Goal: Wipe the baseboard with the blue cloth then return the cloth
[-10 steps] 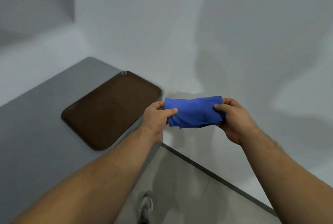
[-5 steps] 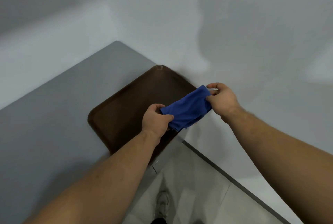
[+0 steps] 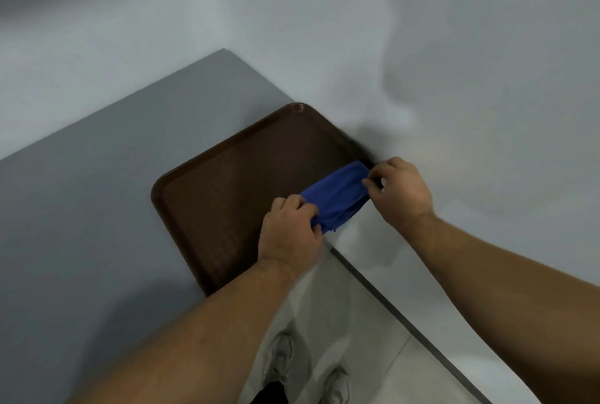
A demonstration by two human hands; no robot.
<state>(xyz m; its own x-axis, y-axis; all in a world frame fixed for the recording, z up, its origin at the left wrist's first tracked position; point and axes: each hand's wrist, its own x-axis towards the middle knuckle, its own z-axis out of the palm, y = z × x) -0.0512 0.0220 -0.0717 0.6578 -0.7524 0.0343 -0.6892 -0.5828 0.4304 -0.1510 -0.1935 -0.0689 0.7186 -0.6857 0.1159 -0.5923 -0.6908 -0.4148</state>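
Over the brown tray (image 3: 227,195), both hands grip the folded blue cloth (image 3: 337,195).

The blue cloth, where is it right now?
In the head view, the blue cloth is right of centre, held at its ends by the left hand and right hand, over the brown tray's right corner beside the wall.

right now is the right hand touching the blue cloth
Touching. The head view shows the right hand pinching the far end of the blue cloth between its fingertips.
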